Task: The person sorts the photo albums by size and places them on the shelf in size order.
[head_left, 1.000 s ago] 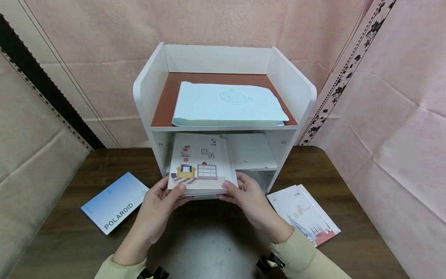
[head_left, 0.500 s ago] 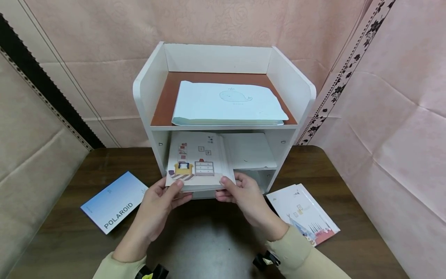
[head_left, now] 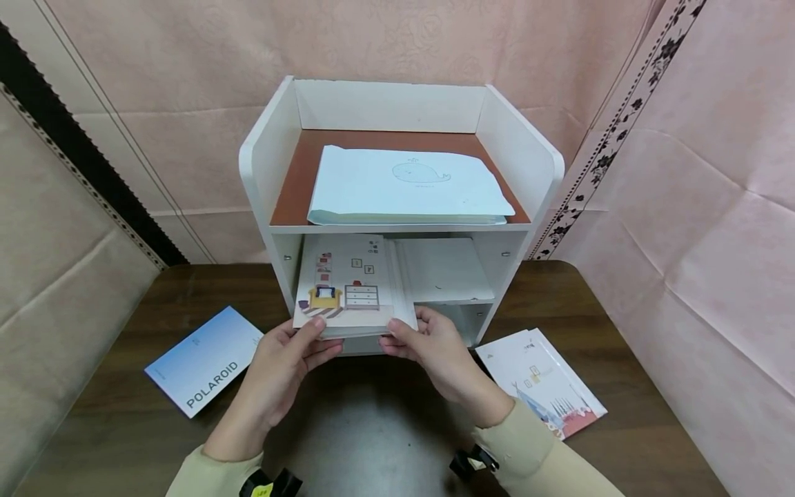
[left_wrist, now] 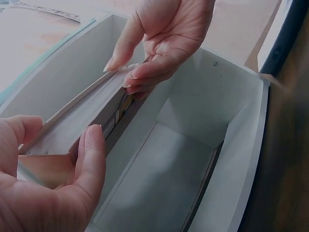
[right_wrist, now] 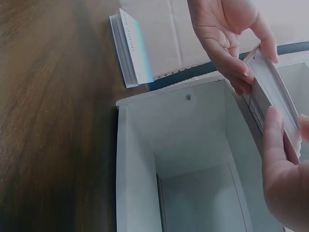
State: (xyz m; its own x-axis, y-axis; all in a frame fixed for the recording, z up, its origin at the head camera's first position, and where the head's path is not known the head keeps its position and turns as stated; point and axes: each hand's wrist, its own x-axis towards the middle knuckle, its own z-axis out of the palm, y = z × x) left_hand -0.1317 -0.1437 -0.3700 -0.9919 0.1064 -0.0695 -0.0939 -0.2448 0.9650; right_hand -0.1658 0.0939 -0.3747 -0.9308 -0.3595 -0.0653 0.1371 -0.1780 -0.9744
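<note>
A thick white notebook (head_left: 344, 293) with a drawing of a yellow armchair and a drawer chest lies partly inside the shelf's middle compartment, on the left. My left hand (head_left: 279, 369) grips its front left corner, thumb on top and fingers below. At the front right corner my right hand (head_left: 444, 366) holds it the same way. In the left wrist view the page edges (left_wrist: 77, 116) show between both hands. Whether a second notebook lies under the cover cannot be told. The notebook's rear end is under the top shelf board.
The white desk shelf (head_left: 400, 228) stands at the table's back. A white whale-print packet (head_left: 413, 183) lies on its brown top board. On the table (head_left: 112, 428), a blue POLAROID booklet (head_left: 205, 359) lies left, and white illustrated booklets (head_left: 540, 379) lie right. Another white item (head_left: 444, 269) fills the compartment's right side.
Both hands have moved the notebook slightly left and farther back into the middle compartment. The grip looks the same. The booklets on the table have stayed in place.
</note>
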